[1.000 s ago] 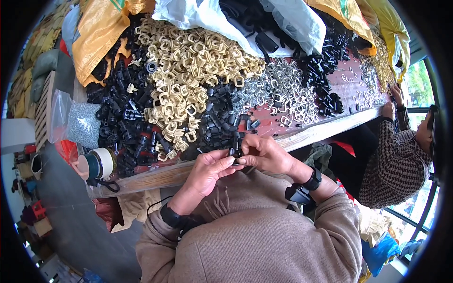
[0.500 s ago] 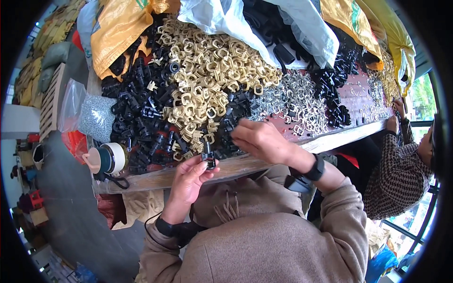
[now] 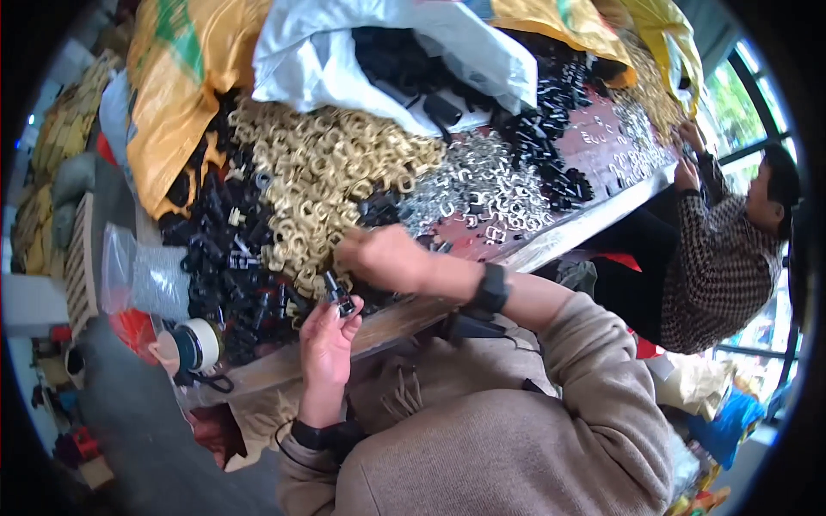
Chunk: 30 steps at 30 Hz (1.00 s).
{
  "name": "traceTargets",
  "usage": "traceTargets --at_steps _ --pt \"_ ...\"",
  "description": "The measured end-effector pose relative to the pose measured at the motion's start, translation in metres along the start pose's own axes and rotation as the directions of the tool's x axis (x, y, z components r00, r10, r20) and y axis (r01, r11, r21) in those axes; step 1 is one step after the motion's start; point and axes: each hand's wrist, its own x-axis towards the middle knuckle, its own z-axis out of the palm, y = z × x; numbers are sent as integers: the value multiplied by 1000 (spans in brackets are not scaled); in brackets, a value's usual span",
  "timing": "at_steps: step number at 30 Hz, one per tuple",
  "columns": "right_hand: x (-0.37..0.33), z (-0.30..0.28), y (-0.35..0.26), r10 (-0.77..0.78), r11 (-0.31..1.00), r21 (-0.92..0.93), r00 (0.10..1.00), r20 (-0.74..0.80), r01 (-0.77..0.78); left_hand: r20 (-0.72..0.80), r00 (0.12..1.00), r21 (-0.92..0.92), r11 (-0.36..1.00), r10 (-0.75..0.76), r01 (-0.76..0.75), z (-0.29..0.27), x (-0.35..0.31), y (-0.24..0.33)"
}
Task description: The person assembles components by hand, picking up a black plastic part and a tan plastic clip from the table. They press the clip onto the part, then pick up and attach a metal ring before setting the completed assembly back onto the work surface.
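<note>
My left hand (image 3: 327, 342) pinches a small black plastic fitting (image 3: 337, 291) upright between thumb and fingers, just above the table's near edge. It has a narrow stem on top and a wider, frame-like lower part. To its upper right, my right hand (image 3: 383, 258) is at the lower end of a heap of beige plastic clips (image 3: 331, 168). Its fingers are curled and blurred, so whether they grip anything cannot be made out. Loose black plastic parts (image 3: 219, 288) lie left of both hands.
Shiny metal clips (image 3: 508, 193) and more black pieces (image 3: 551, 163) lie to the right. Open white (image 3: 301, 52) and orange (image 3: 189, 95) sacks line the back. A tape roll (image 3: 202, 342) stands at the left corner. Another person (image 3: 731, 267) works at the right end.
My right hand has moved left and down to the beige clips, nearer my left hand. The fitting in my left hand now tilts. The whole view has turned and shifted.
</note>
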Motion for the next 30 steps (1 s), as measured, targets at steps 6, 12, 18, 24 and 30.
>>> traceTargets --at_steps 6,12,18,24,30 --pt "5 22 3 43 997 74 997 -61 -38 -15 1000 -11 1000 15 -15 -21 -3 -6" --pt "-20 3 20 170 819 565 983 -75 -99 63 998 -12 1000 25 -24 -8 9 -7" --pt "-39 5 11 170 279 955 984 51 -98 181 983 15 1000 4 -7 1 18 -17" --pt "-50 -6 5 123 128 954 959 254 -269 157 987 46 998 -42 35 11 8 -21" --pt "-67 -8 -2 216 362 917 972 91 -166 134 986 70 993 -102 93 15 2 -27"
